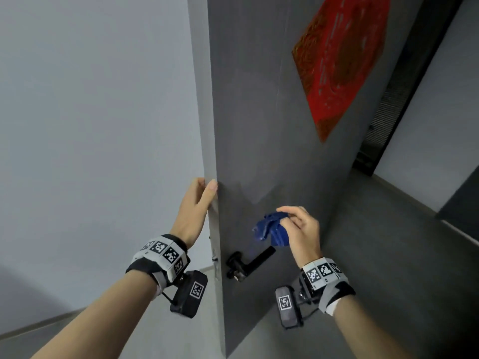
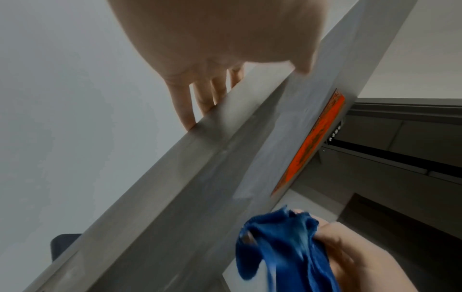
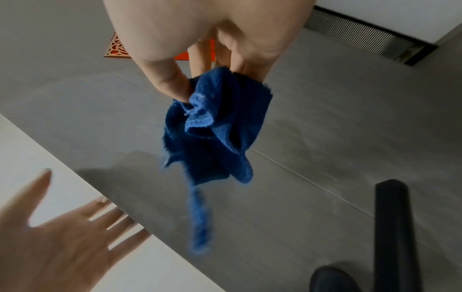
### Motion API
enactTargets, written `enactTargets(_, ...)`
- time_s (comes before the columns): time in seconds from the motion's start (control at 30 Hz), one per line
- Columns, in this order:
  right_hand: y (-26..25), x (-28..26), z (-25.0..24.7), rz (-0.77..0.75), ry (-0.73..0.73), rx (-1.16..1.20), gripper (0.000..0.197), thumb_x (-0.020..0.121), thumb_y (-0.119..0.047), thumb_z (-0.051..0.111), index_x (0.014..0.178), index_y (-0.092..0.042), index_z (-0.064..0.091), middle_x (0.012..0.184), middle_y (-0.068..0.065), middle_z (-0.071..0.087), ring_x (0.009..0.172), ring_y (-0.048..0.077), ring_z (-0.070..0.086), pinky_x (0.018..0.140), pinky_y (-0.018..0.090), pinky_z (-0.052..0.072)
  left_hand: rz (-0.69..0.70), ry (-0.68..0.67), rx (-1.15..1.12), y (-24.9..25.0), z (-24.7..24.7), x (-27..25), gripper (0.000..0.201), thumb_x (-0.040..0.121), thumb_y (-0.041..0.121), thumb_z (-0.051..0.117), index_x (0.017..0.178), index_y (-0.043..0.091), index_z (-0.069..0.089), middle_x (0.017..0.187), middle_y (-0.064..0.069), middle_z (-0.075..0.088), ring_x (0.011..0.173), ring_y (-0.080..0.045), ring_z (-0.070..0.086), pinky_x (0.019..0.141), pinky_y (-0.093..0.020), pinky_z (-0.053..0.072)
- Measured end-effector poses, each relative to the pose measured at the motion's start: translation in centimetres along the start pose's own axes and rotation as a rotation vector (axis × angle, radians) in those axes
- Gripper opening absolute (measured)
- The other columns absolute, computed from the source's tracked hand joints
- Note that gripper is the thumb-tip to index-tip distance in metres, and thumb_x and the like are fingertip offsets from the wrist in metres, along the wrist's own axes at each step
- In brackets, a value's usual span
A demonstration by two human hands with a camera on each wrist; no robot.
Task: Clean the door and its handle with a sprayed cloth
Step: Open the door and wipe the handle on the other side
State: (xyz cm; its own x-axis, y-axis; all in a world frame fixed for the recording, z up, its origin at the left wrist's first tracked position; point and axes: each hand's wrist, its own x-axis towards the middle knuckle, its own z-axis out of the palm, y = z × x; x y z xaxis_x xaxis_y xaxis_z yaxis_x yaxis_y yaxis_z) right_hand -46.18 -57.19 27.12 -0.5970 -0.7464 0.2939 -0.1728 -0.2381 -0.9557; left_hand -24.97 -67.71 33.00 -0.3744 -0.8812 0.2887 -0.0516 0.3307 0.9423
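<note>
Hands split the work: your left hand (image 1: 197,203) steadies the door (image 1: 272,125) edge with fingers straight, while your right hand (image 1: 300,229), bunched on the cloth (image 1: 272,230), should press it flat down onto the handle (image 1: 252,261).

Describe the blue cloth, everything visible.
The blue cloth looks like soft terry or microfibre, bunched and crumpled, with a loose corner dangling. The right hand pinches its top between thumb and fingers. It hangs just above the black handle, in front of the grey door; contact with either is unclear.
</note>
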Motion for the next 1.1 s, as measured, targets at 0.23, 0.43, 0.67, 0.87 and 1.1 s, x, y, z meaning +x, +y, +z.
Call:
enactTargets(0.23,0.8,-6.5,-5.4,0.003,0.083,-0.092,0.014,0.072,-0.005,0.040,0.062,-0.005,0.051,0.068,0.002,0.051,0.064,0.016,0.046,0.062,0.030,0.037,0.123,-0.102,0.020,0.3,3.0,-4.6,0.053,0.094,0.070,0.034,0.102,0.022,0.054,0.103,-0.010,0.063,0.100,-0.034,0.059,0.091,-0.060,0.048)
enactTargets(0.43,-0.4,-10.0,-12.0,0.063,0.164,-0.098,0.029,0.072,-0.009,0.037,0.048,-0.024,0.046,0.050,-0.011,0.039,0.049,0.012,0.035,0.050,0.025,0.028,0.211,-0.122,-0.047,1.6,8.2,-8.1,0.044,0.099,0.050,0.032,0.093,0.014,0.055,0.089,-0.012,0.062,0.087,-0.036,0.058,0.080,-0.060,0.050)
enactTargets(0.67,-2.5,-13.6,-19.8,0.069,0.237,-0.111,0.027,0.072,-0.009,0.038,0.049,-0.020,0.047,0.048,-0.006,0.037,0.048,0.012,0.033,0.050,0.025,0.027,0.300,-0.173,-0.076,3.7,16.2,-11.7,0.036,0.099,0.044,0.034,0.090,0.018,0.057,0.085,-0.004,0.065,0.082,-0.030,0.062,0.071,-0.057,0.053)
enactTargets(0.87,-4.5,-16.9,-25.5,-0.010,0.201,-0.180,0.018,0.080,-0.007,0.042,0.072,-0.002,0.058,0.067,0.007,0.056,0.059,0.009,0.050,0.058,0.017,0.042,0.345,-0.306,-0.040,5.3,22.9,-15.5,0.040,0.100,0.041,0.035,0.112,0.015,0.063,0.107,0.002,0.070,0.102,-0.016,0.067,0.080,-0.047,0.056)
enactTargets(1.1,-4.5,-19.5,-32.3,0.005,0.301,-0.273,0.029,0.097,-0.003,0.044,0.098,-0.015,0.071,0.070,-0.008,0.062,0.064,0.004,0.056,0.064,0.017,0.044,0.359,-0.542,0.076,7.7,29.4,-18.6,0.044,0.099,0.037,0.038,0.138,0.026,0.055,0.121,0.010,0.060,0.114,-0.006,0.060,0.086,-0.023,0.053)
